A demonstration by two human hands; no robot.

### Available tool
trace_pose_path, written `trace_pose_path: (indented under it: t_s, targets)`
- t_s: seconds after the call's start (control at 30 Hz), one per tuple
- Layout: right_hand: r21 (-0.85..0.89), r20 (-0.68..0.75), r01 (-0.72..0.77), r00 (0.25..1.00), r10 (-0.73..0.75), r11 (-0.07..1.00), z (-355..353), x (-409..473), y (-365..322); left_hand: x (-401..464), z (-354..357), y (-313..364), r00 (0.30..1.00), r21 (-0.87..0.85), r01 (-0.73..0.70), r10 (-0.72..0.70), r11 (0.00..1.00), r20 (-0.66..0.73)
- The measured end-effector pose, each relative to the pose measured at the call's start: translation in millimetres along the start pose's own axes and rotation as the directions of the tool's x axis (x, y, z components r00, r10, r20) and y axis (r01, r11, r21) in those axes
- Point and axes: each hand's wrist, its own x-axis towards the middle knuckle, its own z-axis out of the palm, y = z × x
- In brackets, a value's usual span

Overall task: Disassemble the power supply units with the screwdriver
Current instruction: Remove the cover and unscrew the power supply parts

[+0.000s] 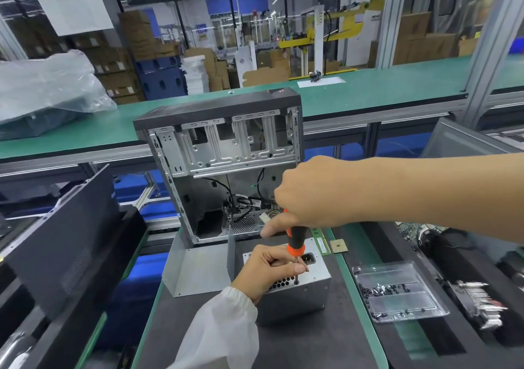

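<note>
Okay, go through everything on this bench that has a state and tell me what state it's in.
power supply unit: cover on
screwdriver: upright, tip on the unit
right hand: grips handle
left hand: pinches shaft
computer case: side open
clear tray: holds screws

Bright even overhead light, soft shadows; wide-angle bending at edges, slight blur on background, glare on glass partitions.

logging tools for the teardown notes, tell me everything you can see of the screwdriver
The screwdriver has a black handle with an orange collar and orange top end, and a thin dark metal shaft. It stands nearly upright, tip down on the top face of the grey metal power supply unit. The right hand grips the handle from above; the left hand pinches the shaft just above the tip.
</note>
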Motion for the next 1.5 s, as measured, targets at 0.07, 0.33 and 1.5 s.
trace_pose_path:
  t_s: [0.07,0.33,1.5]
  targets:
    - [0.005,-0.026,0.026,0.999,-0.026,1.0,5.1,2.8,-2.6,-0.3,-0.6,-2.2,1.0,0.003,0.011,-0.011,1.0,0.011]
    - [0.036,0.008,0.279,0.96,-0.279,0.96,-1.6,6.3,6.6,-0.7,-0.9,1.0,1.0,0.017,-0.002,0.003,1.0,-0.014]
    - [0.22,0.112,-0.012,0.994,-0.013,0.976,-5.7,9.1,16.6,4.4,-4.7,2.2,1.0,-0.015,-0.011,0.011,1.0,0.012]
